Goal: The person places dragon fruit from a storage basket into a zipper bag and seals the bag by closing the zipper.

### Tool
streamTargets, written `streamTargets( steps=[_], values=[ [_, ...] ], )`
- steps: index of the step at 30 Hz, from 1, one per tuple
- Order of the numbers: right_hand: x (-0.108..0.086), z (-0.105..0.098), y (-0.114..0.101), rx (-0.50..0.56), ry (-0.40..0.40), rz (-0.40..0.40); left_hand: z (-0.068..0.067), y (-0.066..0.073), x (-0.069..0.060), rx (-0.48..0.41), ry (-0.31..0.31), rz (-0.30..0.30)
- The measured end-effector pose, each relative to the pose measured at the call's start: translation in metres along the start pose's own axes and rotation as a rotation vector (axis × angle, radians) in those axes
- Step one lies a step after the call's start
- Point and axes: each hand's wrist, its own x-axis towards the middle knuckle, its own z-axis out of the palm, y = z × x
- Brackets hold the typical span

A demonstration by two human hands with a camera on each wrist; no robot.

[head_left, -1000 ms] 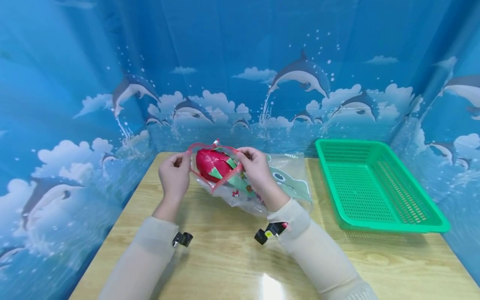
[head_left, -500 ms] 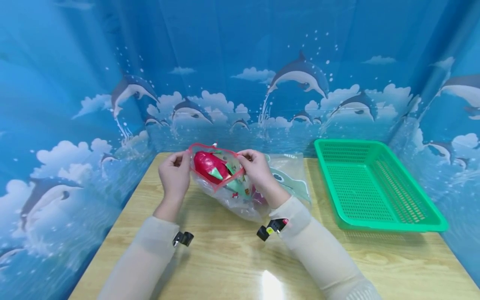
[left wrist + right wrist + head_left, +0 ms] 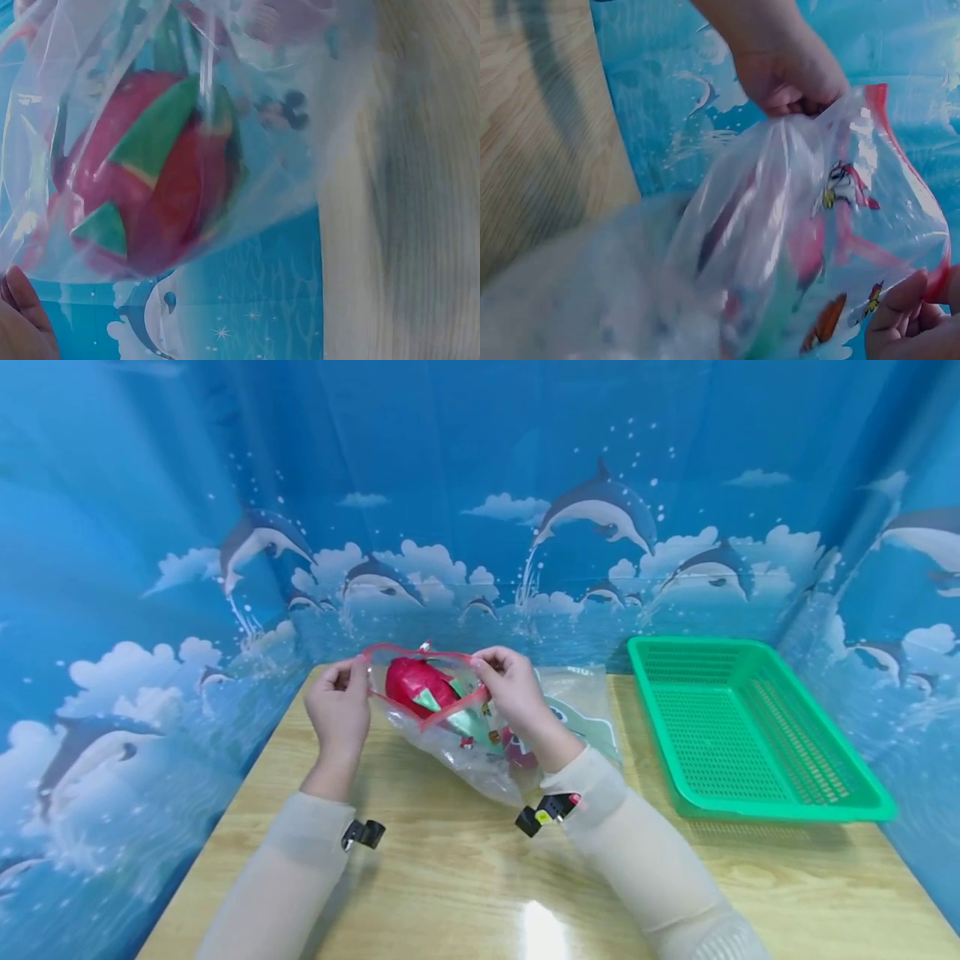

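Observation:
A clear plastic zip bag (image 3: 450, 752) with a red-edged mouth hangs above the table, its mouth spread wide. Inside lies a red dragon fruit (image 3: 414, 683) with green scales; the left wrist view shows the dragon fruit (image 3: 150, 180) through the plastic. My left hand (image 3: 339, 714) pinches the left end of the red rim. At the opposite end, my right hand (image 3: 516, 697) pinches the rim between thumb and fingers. Small cartoon figures are printed on the bag. Something pinkish (image 3: 519, 752) shows lower in the bag, its kind unclear.
Behind my right hand, a flat clear bag (image 3: 592, 714) with a green cartoon print lies on the wooden table (image 3: 435, 877). A green plastic basket (image 3: 678, 768) stands to the right. A blue dolphin-print curtain (image 3: 450, 485) surrounds the table.
My left hand has shifted slightly left, stretching the bag's mouth wider. The dragon fruit has turned and settled a little inside the bag. Both hands keep their hold on the rim.

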Motion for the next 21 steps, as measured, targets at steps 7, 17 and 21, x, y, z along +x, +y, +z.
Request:
streamTargets(
  steps=[7, 17, 21],
  values=[
    [0.005, -0.001, 0.006, -0.088, -0.018, 0.039, 0.002, 0.0, 0.0, 0.029, -0.011, -0.023],
    [0.018, 0.001, -0.002, -0.066, -0.162, 0.151, -0.001, -0.014, 0.001, 0.042, -0.018, -0.116],
    [0.018, -0.002, -0.002, -0.046, -0.112, 0.135, 0.0, -0.013, 0.003, 0.016, -0.033, -0.13]
  ],
)
